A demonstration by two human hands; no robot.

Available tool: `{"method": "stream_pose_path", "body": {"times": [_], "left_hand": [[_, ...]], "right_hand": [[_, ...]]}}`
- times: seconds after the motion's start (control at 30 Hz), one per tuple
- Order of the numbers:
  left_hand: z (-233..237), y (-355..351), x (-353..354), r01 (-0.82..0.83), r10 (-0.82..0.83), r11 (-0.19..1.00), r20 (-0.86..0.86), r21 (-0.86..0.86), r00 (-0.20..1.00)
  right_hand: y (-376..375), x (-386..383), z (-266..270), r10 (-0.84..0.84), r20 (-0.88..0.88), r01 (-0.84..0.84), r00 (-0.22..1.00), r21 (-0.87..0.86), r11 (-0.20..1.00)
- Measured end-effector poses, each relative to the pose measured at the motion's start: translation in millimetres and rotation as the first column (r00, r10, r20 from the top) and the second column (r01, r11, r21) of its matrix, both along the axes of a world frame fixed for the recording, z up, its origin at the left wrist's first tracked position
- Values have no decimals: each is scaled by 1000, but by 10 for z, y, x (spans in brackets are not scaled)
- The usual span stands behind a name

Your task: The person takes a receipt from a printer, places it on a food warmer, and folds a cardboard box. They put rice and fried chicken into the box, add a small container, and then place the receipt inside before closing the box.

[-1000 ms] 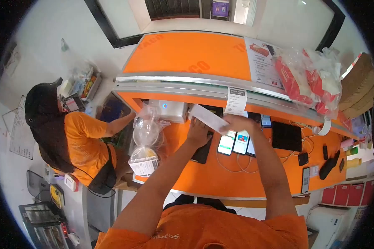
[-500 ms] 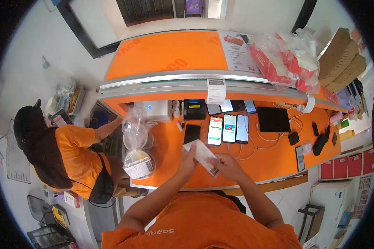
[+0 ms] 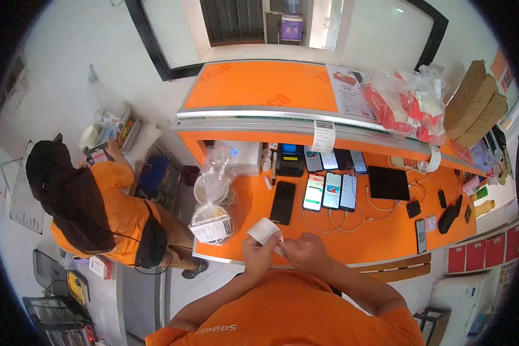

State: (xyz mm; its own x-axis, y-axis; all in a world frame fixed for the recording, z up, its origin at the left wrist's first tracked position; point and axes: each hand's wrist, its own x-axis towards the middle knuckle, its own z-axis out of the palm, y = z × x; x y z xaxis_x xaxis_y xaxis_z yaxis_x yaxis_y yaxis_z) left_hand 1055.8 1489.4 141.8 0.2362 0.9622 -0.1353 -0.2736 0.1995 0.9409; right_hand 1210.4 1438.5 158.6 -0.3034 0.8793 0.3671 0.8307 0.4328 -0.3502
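Note:
A small white paper slip (image 3: 264,230) is pinched in my left hand (image 3: 258,254), close to the counter's front edge. My right hand (image 3: 307,252) is closed beside it, with its fingers at the slip's right edge. Behind my hands a dark phone (image 3: 283,203) lies on the orange counter (image 3: 248,202). Three phones with lit screens (image 3: 331,190) lie side by side farther right. To the left stands a clear plastic bag with round containers (image 3: 213,199), a printed receipt (image 3: 209,229) on its front.
A co-worker (image 3: 115,202) in orange and a dark cap stands at the left, holding a phone. A black tablet (image 3: 389,183) and white cables lie on the right of the counter. Red-and-white packages in plastic (image 3: 406,106) rest on the upper shelf (image 3: 259,89).
The slip, earlier stretched long between my hands, now shows as a smaller piece. My hands have drawn closer together. The co-worker's arm moved from the counter side to the phone. The view has shifted.

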Motion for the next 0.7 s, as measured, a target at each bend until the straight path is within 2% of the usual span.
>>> {"method": "stream_pose_path", "body": {"times": [0.03,0.1,0.13,0.17,0.2,0.23,0.27,0.3,0.33,0.37,0.43,0.47,0.5,0.57,0.6,0.63,0.7], "left_hand": [[24,6,-3,-105,105,994,3,24,994],[-163,307,-212,-276,254,955,-174,-112,951],[-337,417,-385,-253,233,964,-194,-83,953],[-343,393,-462,-231,215,971,-193,-60,957],[-340,324,-550,-56,49,996,-105,-67,993],[-313,235,-619,117,-119,991,-18,-70,993],[-204,129,-612,149,-144,971,37,-188,989],[-71,-9,-577,181,-159,935,93,-306,983],[14,-99,-541,148,-147,935,29,-321,989],[-47,-136,-537,157,-157,936,26,-316,987],[-70,-158,-537,180,-189,965,-32,-189,981],[-54,-170,-584,204,-221,972,-157,-113,963],[-48,-172,-601,210,-225,972,-157,-107,962],[-68,-206,-629,332,-340,940,-259,-76,904],[-41,-234,-614,346,-352,936,-250,-69,902],[-55,-246,-622,349,-354,935,-250,-65,901],[-86,-270,-652,404,-383,914,-405,-34,831]], "right_hand": [[-15,-62,22,0,2,0,1000,9,1000],[-115,-253,56,231,-67,-224,971,103,969],[-140,-333,20,215,-71,-206,974,114,972],[-92,-391,-37,102,-150,-101,983,13,995],[-11,-440,-85,-21,-220,0,975,-94,996],[80,-485,-149,-40,-223,22,974,-81,996],[194,-515,-222,-165,-486,88,858,-177,980],[271,-558,-244,-287,-695,115,659,-284,952],[293,-623,-119,-380,-836,-2,396,-415,910],[328,-613,-112,-379,-839,7,391,-410,912],[429,-575,-153,-398,-767,-137,503,-525,840],[524,-511,-173,-468,-727,-281,502,-649,707],[613,-486,-175,-467,-729,-276,501,-646,712],[797,-446,-131,-604,-753,-384,263,-656,650],[880,-355,-70,-493,-808,-386,323,-588,711],[957,-304,28,-490,-810,-383,322,-585,715],[1120,-284,253,-265,-919,-418,293,-372,829]]}}
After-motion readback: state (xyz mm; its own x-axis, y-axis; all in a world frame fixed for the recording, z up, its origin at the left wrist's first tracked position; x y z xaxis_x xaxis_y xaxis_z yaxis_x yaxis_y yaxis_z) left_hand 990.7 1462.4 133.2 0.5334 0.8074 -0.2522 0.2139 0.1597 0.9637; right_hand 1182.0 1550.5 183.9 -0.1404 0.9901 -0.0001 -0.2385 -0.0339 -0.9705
